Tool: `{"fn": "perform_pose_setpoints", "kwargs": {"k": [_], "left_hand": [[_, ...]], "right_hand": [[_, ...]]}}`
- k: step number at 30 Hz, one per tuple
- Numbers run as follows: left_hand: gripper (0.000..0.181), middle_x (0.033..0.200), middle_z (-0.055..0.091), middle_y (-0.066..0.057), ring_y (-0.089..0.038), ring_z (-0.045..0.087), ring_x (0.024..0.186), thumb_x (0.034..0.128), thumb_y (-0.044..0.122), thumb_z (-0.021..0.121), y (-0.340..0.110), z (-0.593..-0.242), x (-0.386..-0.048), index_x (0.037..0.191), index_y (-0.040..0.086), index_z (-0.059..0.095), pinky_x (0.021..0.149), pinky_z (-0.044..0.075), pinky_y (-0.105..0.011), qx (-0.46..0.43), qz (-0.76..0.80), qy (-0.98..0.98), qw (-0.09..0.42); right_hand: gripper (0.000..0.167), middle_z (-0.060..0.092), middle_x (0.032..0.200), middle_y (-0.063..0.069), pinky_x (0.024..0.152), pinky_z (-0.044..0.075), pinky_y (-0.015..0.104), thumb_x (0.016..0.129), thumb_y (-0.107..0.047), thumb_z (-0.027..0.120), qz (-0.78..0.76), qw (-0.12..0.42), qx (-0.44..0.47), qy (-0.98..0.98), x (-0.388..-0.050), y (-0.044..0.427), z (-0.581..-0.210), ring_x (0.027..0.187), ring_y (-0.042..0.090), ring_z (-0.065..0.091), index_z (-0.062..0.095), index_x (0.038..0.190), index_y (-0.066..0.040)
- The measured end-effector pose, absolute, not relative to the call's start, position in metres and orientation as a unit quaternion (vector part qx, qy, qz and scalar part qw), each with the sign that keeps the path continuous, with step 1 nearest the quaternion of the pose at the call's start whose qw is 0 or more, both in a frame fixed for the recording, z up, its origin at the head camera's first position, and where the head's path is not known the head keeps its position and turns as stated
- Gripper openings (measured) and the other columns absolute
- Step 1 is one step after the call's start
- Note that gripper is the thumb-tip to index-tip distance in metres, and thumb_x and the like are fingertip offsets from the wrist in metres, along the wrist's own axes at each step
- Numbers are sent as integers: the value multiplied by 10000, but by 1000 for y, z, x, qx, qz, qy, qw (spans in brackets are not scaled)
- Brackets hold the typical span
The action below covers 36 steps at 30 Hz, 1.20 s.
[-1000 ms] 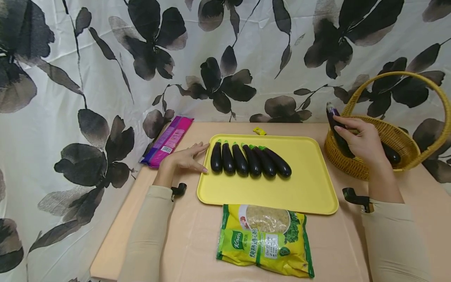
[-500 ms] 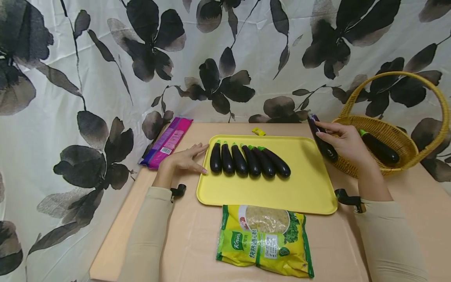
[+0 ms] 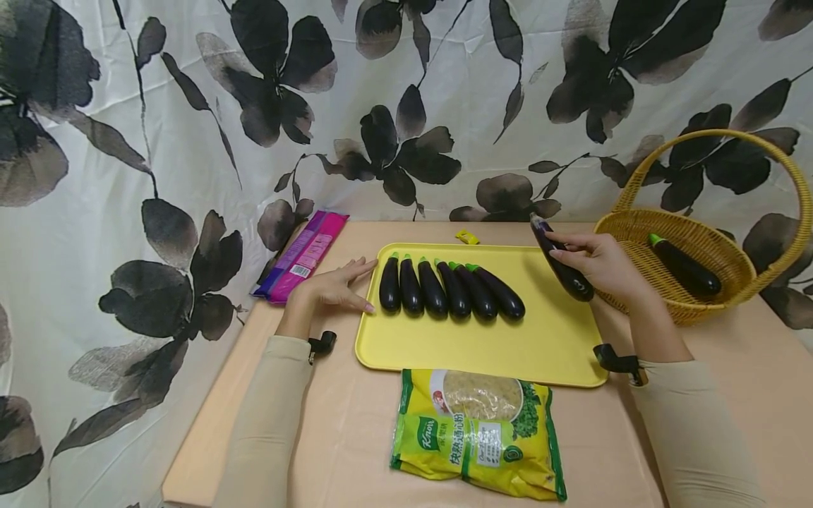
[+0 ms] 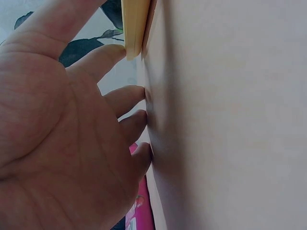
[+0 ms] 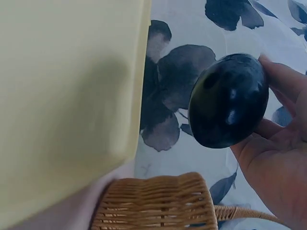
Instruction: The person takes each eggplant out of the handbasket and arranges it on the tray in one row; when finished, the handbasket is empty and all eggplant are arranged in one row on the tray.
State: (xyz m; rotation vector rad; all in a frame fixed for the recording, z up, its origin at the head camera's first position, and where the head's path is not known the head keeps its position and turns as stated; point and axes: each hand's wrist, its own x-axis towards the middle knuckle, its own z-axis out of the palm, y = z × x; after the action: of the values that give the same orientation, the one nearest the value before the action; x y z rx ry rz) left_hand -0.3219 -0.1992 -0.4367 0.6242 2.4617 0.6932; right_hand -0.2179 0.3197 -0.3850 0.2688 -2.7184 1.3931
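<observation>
A dark purple eggplant (image 3: 562,262) is pinched by my right hand (image 3: 600,264) above the right edge of the yellow tray (image 3: 438,346). In the right wrist view its rounded end faces the camera, held clear of the tray. On the tray several eggplants (image 3: 457,289) lie side by side in a row, green stem ends pointing away. My left hand (image 3: 333,289) rests at the tray's left edge, thumb on the rim. The left wrist view shows its fingertips touching the tabletop and the tray's edge, palm holding nothing. Another eggplant (image 3: 684,267) lies in the wicker basket (image 3: 737,243).
A yellow-green Knorr bag (image 3: 476,437) lies in front of the tray. To the left is a pink and purple packet (image 3: 301,257), close to my left hand. Behind the tray sits a small yellow wrapper (image 3: 467,236). The basket's tall handle (image 3: 797,169) arches up at the right.
My right hand has carried the eggplant leftward from over the basket to over the tray's right edge. The eggplant in the basket has come into fuller view. My left hand stays put.
</observation>
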Motion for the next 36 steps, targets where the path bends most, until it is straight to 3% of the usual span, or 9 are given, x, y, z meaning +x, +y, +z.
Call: {"fn": "perform_pose_setpoints", "kwargs": {"k": [5,12,23,36], "left_hand": [[1224,1774,-8,-55,-295,-94,1635,721,599,900,-200,-437,-322,1677,345,178,1297,-35,-609,228,253,906,251],[1224,1775,-9,-58,-307,-97,1634,721,604,898,-201,-439,-323,1677,350,176,1291,-36,-625,229,250,907,249],[1222,1774,-12,-72,-322,-95,1632,729,607,890,-202,-441,-324,1679,344,168,1287,-38,-633,234,245,908,245],[1220,1775,-8,-60,-328,-95,1632,725,612,890,-201,-442,-324,1677,353,171,1281,-36,-648,230,246,909,245]], "right_hand": [[423,597,1470,214,705,567,194,1044,-263,653,430,20,106,-896,-220,314,-388,973,21,632,630,1455,-163],[408,638,1401,189,723,513,180,1044,-233,653,399,-4,130,-907,-223,308,-396,1002,186,547,641,1443,-149],[423,670,1312,221,666,452,220,1045,-192,647,388,-72,173,-903,-227,295,-409,876,204,534,618,1447,-62],[416,651,1371,239,653,427,247,1038,-126,642,337,-77,196,-918,-231,290,-423,862,206,537,611,1439,-18]]}}
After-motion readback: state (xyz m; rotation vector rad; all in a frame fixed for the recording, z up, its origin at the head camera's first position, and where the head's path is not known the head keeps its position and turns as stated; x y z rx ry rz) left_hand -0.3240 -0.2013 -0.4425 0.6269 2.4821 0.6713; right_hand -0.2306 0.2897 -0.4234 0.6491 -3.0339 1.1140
